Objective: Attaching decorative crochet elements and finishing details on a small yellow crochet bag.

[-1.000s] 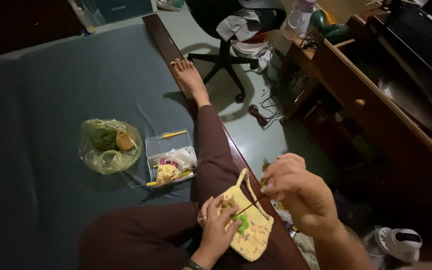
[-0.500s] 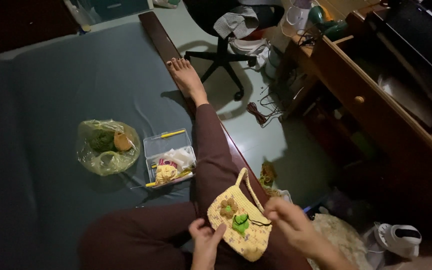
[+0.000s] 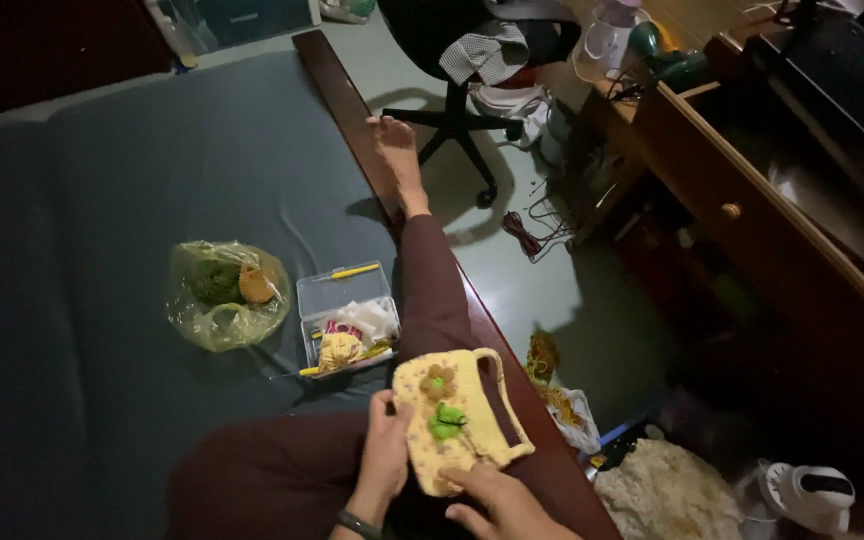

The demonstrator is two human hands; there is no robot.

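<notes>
both hands point(image 3: 384, 455) cradle crocheted pouch point(image 3: 454, 420)

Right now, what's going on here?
A person sits on a dark blue mattress, holding a small yellow crocheted bag on their lap. The left hand grips its left edge; the right hand touches its bottom edge. Beside them lie a clear plastic box of craft bits and a plastic bag of yarn.

The person wears dark maroon trousers point(image 3: 432, 290) that cover both legs down to the ankle. The foot point(image 3: 397, 150) is bare, without sock or shoe. On the wrist of the left hand point(image 3: 382, 465) there is a thin dark band point(image 3: 359, 525). No sleeves show on the forearms.
</notes>
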